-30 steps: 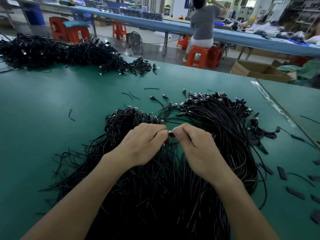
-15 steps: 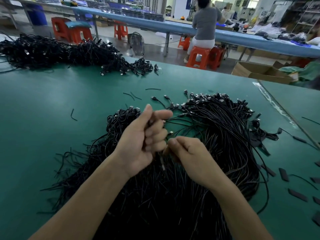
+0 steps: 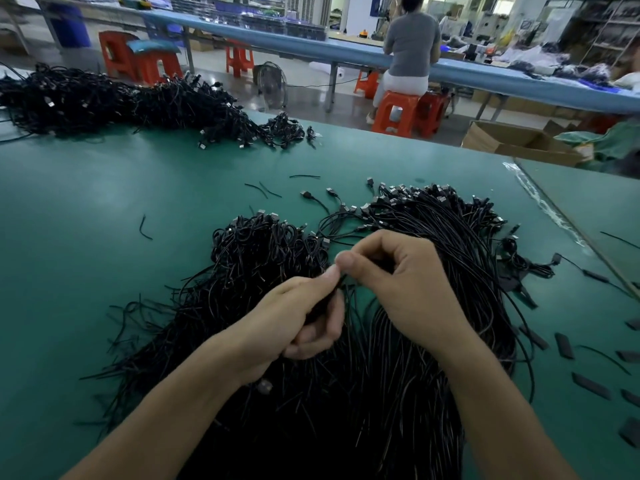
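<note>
Far cable heap [image 3: 104, 98] top L, cardboard box [image 3: 512, 142] R.

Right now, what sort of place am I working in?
Likely a cable assembly workshop: heaps of black USB cables lie on the green workbench, and another worker sits on an orange stool at a long blue bench behind.

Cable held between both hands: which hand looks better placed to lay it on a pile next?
Probably the left. The left hand wraps curled fingers round the cable, close to the looped pile on its side; the right hand only pinches it at fingertips.
</note>
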Demonstrator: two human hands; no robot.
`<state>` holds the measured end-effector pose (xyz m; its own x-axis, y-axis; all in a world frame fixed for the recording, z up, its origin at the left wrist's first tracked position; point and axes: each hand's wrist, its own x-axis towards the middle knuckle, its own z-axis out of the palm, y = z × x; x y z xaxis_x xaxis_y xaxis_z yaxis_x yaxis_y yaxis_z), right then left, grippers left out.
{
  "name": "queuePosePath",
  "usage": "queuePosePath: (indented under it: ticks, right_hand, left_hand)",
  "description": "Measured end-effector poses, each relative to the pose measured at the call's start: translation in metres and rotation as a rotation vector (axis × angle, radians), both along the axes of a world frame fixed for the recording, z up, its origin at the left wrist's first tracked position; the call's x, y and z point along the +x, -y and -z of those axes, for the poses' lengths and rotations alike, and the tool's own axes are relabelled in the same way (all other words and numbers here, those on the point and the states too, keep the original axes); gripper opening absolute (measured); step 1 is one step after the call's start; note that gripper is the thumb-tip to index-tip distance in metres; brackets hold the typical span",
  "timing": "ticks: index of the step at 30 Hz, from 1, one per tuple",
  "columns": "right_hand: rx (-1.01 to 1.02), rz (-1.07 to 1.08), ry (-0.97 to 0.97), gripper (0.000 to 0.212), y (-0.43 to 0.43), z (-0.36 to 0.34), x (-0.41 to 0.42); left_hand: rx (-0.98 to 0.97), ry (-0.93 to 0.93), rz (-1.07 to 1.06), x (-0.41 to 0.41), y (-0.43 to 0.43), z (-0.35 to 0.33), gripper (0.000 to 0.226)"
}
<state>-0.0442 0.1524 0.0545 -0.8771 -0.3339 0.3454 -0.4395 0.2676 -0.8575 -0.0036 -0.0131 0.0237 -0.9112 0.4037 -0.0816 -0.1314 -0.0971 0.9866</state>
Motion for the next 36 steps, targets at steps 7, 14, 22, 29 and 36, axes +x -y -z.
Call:
queuePosePath:
  ticks: [7,14,22,29,36]
  right_hand:
    - [0.153,-0.050,0.086,0.031,0.006,0.019,0.007]
    - [0.477,-0.261,0.100,0.037,0.004,0.005,0.018]
    - [0.140,-0.088,-0.010,0.017,-0.001,-0.015,0.007]
    - [0.206,-0.041,0.053,0.033,0.013,0.009,0.008]
    - [0.540,-0.295,0.135,0.032,0.016,0.007,0.029]
  left_hand:
    - [0.637,0.120,-0.092,-0.014,0.005,-0.015,0.048]
    - [0.226,-0.289,-0.513,-0.028,0.009,0.003,0.043]
    - [-0.034,-0.034,-0.155,-0.002,0.005,0.006,0.060]
    - [0.656,0.185,-0.032,-0.007,0.013,-0.015,0.041]
    - [0.195,-0.288,-0.573,-0.025,0.008,-0.004,0.025]
